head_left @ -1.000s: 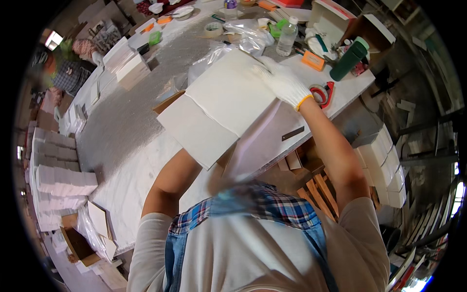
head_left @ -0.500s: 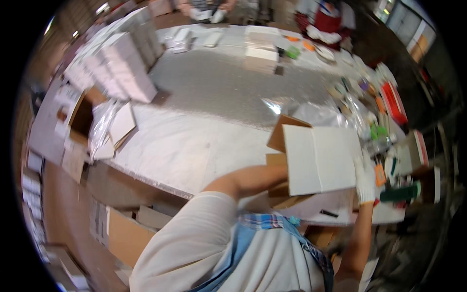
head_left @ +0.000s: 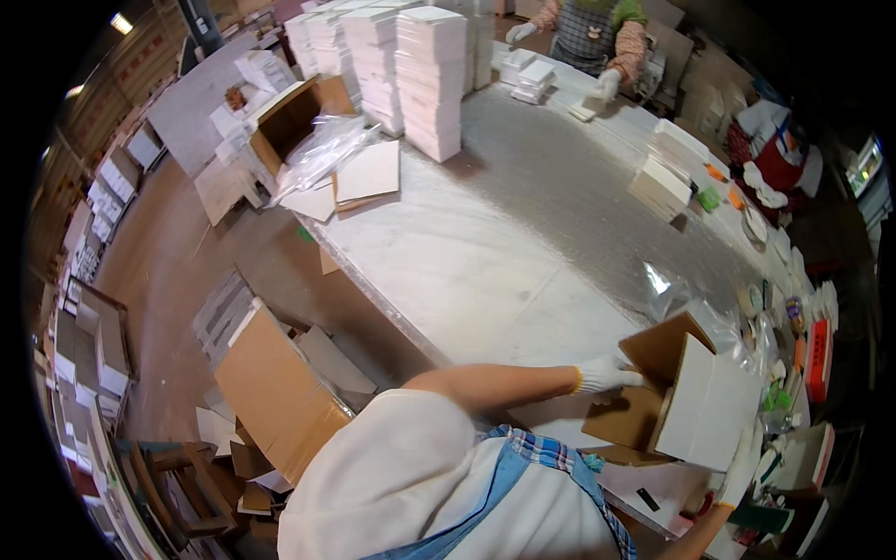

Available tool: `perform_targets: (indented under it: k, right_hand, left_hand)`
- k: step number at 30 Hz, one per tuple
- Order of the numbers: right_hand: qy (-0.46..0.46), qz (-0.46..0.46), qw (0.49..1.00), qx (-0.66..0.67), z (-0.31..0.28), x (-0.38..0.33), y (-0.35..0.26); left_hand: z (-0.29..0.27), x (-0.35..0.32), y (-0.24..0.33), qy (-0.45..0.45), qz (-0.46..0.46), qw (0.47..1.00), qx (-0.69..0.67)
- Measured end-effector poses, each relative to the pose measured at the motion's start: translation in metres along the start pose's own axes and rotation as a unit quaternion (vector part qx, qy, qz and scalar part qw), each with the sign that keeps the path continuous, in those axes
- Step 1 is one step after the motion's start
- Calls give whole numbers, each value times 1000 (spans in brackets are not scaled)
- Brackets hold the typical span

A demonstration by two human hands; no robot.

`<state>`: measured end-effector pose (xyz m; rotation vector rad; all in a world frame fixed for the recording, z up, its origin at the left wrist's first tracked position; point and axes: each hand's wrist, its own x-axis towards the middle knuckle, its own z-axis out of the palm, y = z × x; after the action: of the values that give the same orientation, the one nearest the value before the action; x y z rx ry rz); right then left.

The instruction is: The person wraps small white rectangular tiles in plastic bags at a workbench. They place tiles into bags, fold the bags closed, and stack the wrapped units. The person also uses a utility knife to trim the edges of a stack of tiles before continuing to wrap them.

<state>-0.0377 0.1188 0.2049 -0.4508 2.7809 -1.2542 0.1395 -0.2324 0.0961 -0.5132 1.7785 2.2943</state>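
A cardboard box (head_left: 714, 397), white outside and brown inside, stands near the right end of the table with its brown flaps (head_left: 633, 418) spread toward the left. My left hand (head_left: 609, 375), in a white knit glove, is at those flaps with its fingers stretched out to the right; whether it touches the cardboard is unclear. Along the box's right side lies my gloved right hand (head_left: 740, 471), steadying it, its fingertips partly hard to make out. A small black tool (head_left: 648, 499) rests on the table in front of the box.
Tall stacks of white boxes (head_left: 431, 84) stand at the table's back left, beside an open carton (head_left: 297, 121) with plastic wrap (head_left: 327, 161). Clutter and a red box (head_left: 819, 359) line the right edge. Across the table stands a co-worker (head_left: 588, 37). A large carton (head_left: 280, 397) sits below left.
The view has swung to the left, so the table appears shifted right. My left hand, hidden behind the box before, now shows at its flaps. My right hand stays at the box's right side.
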Motion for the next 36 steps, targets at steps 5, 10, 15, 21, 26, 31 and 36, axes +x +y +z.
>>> perform_targets:
  k: [5,10,15,21,26,31,36]
  right_hand:
    - [118,-65,923,-359,-1,-20,-51]
    - [138,-79,960,-230,6,-43,-113]
    - [134,-89,981,-105,85,-84,-219]
    - [70,-203,961,-175,213,-130,-308]
    - [-82,-233,950,-191,298,-164,-326]
    - [-179,-204,946,-176,344,-182,-339]
    - [-210,-224,935,-178,367,-176,-348]
  left_hand:
    - [-102,-59,-30,110,12,993,-45]
    - [-179,-117,-49,112,36,969,-218]
    - [-260,-187,11,241,40,963,-113]
    - [-445,-230,38,546,100,805,208]
    - [-656,-295,60,783,103,495,362]
    - [-725,-314,88,771,-137,497,373]
    - [-771,-316,70,742,-179,493,418]
